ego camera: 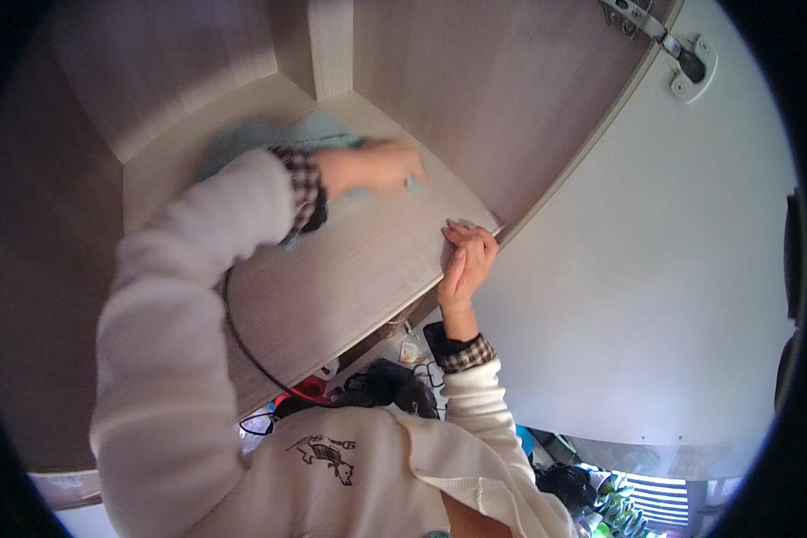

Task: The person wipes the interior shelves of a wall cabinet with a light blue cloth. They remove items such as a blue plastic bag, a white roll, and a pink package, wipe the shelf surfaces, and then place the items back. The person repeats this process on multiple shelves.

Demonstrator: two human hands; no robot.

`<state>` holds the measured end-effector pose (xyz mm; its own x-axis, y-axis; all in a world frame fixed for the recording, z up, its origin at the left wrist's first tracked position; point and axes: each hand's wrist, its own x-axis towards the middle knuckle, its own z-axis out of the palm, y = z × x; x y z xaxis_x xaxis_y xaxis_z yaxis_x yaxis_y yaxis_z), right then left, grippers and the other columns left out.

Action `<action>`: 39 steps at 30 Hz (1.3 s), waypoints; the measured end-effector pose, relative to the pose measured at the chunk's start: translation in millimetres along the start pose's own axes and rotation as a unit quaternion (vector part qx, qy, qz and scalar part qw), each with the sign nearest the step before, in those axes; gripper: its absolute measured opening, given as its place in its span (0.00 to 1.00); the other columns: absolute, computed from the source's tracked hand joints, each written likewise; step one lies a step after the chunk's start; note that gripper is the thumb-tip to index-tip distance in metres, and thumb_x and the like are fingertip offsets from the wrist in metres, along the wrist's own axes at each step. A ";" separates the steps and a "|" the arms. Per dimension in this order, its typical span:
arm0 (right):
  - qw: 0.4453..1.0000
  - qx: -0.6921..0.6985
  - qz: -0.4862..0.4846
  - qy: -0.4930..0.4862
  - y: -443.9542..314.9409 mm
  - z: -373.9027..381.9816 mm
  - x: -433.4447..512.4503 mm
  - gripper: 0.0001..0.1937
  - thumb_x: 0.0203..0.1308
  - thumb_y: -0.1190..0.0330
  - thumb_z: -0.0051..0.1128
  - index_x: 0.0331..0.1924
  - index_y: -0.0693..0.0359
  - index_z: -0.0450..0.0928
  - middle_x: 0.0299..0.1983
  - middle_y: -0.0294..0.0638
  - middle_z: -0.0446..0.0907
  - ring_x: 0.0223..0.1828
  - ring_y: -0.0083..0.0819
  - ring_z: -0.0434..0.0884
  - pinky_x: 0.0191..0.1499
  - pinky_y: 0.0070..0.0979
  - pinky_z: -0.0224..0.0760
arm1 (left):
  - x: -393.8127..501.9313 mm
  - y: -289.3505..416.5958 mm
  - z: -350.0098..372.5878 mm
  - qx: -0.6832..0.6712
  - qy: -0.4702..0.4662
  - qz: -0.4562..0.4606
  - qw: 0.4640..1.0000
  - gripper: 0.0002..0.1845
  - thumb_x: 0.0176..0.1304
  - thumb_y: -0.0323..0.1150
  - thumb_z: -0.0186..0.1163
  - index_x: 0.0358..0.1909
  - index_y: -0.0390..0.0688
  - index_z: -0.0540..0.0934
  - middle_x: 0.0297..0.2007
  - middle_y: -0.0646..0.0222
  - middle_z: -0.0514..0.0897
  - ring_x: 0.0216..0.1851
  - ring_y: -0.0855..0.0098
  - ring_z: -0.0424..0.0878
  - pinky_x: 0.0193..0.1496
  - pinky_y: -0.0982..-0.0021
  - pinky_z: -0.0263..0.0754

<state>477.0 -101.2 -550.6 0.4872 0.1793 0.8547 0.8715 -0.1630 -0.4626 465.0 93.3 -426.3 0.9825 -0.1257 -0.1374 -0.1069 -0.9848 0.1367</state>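
A blue-green cloth (249, 138) lies on the wood-grain shelf (350, 269) inside a cabinet. My left hand (376, 165) is pressed down on the cloth near the right inner wall, its fingers blurred by motion. Part of the cloth spreads behind my left forearm, and a small end shows below the cuff. My right hand (469, 259) rests on the shelf's front edge at the right corner, beside the door. Its fingers are curled loosely, with nothing visible in them.
An open white cabinet door (632, 269) stands at the right on a metal hinge (689, 67). A black cable (249, 350) hangs over the shelf edge by my left arm. Below are black plastic bags (387, 383) and a red item (309, 389). A green plant (622, 508) shows lower right.
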 end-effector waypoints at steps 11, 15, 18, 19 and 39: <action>0.997 -0.015 -0.069 -0.009 16.0 3.2 0.8 0.22 0.64 0.59 0.30 0.32 0.64 0.77 0.39 0.43 0.79 0.46 0.43 0.70 0.54 0.36 0.58 | -27.5 -174.0 8.5 0.110 -0.006 -0.286 0.952 0.27 0.59 0.35 0.54 0.63 0.50 0.65 0.62 0.63 0.65 0.60 0.62 0.64 0.60 0.63 0.61; 0.999 -0.027 -0.040 -0.012 13.4 6.3 -0.2 0.24 0.66 0.57 0.27 0.31 0.64 0.77 0.36 0.42 0.80 0.46 0.42 0.70 0.55 0.35 0.57 | -74.3 -119.6 20.8 -0.002 0.036 -0.122 0.992 0.27 0.55 0.26 0.56 0.60 0.44 0.68 0.59 0.62 0.69 0.54 0.60 0.70 0.55 0.63 0.68; 1.000 -0.019 -0.023 0.001 4.3 6.1 2.1 0.27 0.66 0.55 0.24 0.29 0.65 0.77 0.35 0.43 0.80 0.46 0.40 0.69 0.56 0.34 0.55 | -102.1 -64.5 19.8 0.009 0.061 0.033 0.998 0.22 0.50 0.23 0.57 0.50 0.42 0.75 0.51 0.57 0.76 0.47 0.59 0.76 0.48 0.62 0.73; 1.000 -0.020 -0.015 -0.001 2.1 6.0 1.9 0.28 0.66 0.54 0.23 0.29 0.65 0.76 0.35 0.43 0.80 0.46 0.39 0.69 0.56 0.34 0.55 | -104.3 -51.9 16.2 0.013 0.041 0.077 0.996 0.19 0.49 0.23 0.57 0.47 0.42 0.77 0.48 0.55 0.77 0.45 0.59 0.78 0.46 0.60 0.74; 1.000 -0.017 -0.022 0.006 -2.4 2.7 6.5 0.22 0.65 0.61 0.29 0.32 0.65 0.78 0.37 0.44 0.80 0.47 0.42 0.70 0.55 0.34 0.57 | -109.3 -90.5 -4.9 -0.074 -0.035 -0.255 0.963 0.15 0.60 0.29 0.53 0.48 0.40 0.75 0.35 0.54 0.79 0.35 0.60 0.78 0.37 0.61 0.73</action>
<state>478.2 -97.0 -544.7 0.4478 0.1757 0.8767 0.8894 -0.1879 -0.4167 368.0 196.7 -418.8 0.8884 0.3566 -0.2893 0.4148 -0.8934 0.1725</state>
